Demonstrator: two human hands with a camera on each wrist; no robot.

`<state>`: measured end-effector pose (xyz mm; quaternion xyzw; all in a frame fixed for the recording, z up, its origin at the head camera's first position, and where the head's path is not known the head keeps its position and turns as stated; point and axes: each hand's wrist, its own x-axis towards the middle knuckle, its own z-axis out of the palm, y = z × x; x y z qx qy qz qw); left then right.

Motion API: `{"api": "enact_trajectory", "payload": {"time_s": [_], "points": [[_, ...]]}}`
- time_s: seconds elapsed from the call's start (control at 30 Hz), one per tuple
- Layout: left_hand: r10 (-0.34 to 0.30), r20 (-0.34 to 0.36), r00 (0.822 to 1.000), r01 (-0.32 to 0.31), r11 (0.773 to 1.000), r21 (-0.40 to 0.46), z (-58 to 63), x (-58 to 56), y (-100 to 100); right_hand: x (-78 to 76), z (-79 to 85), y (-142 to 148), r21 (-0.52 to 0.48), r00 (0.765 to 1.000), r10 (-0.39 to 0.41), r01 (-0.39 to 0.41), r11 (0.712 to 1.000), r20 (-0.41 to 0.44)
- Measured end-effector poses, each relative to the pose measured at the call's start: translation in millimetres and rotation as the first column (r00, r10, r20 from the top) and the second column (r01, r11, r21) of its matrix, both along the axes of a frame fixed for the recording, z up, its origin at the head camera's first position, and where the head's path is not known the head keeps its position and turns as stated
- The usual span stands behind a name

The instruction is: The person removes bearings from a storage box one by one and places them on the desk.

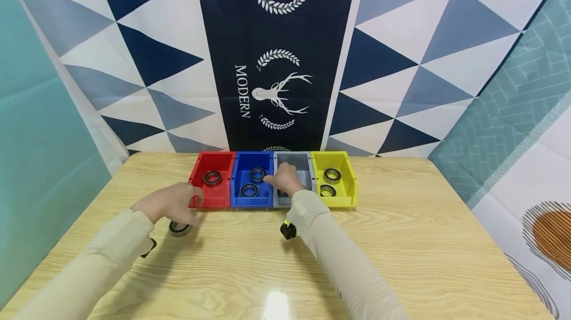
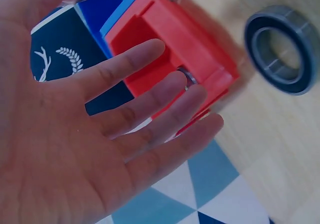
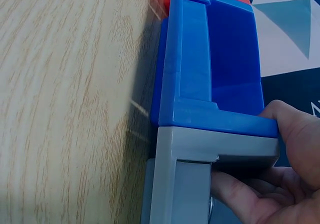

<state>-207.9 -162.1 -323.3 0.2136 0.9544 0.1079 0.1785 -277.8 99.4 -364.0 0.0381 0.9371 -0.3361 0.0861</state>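
My left hand [image 1: 176,202] hovers above the table in front of the red bin [image 1: 223,202], fingers spread and holding nothing. Just below it, a black-sealed bearing [image 1: 180,231] lies on the wood; in the left wrist view this bearing [image 2: 253,54] is apart from the fingertips. My right hand [image 1: 287,177] reaches into the grey bin [image 1: 308,161]. In the right wrist view its thumb lies at the rim of the blue bin [image 3: 192,59], while the other fingers bend down inside the grey one. A bearing edge [image 3: 211,209] shows below these fingers; whether they grip anything is hidden.
One bearing [image 1: 212,178] sits in the red bin. Two bearings lie in the blue bin, and two more in the yellow bin [image 1: 350,201] at the row's right end. Behind the bins hangs a patterned cloth [image 1: 276,132].
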Motion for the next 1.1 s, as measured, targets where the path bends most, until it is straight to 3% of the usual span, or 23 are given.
{"api": "enact_trajectory", "payload": {"time_s": [0.33, 0.77, 0.93, 1.1], "points": [[0.003, -0.055, 0.998, -0.003, 1.0, -0.002, 11.5, -20.5, 8.0, -0.1, -2.0, -2.1, 0.018, 1.0, 0.005, -0.005, 1.0, 0.005], [0.12, -0.008, 0.993, -0.12, 0.992, -0.031, 17.4, -46.4, 13.9, -2.7, -2.7, -3.2, 0.015, 0.999, -0.017, 0.017, 1.0, 0.032], [0.223, 0.062, 0.973, -0.221, 0.974, -0.045, 20.5, -56.1, 19.7, -3.1, -2.4, -2.4, 0.023, 0.999, -0.022, 0.021, 1.0, 0.034], [0.288, 0.085, 0.954, -0.285, 0.957, -0.043, 20.3, -64.8, 24.0, -3.3, -1.3, -1.6, 0.02, 0.999, -0.023, 0.023, 1.0, 0.041]]}}
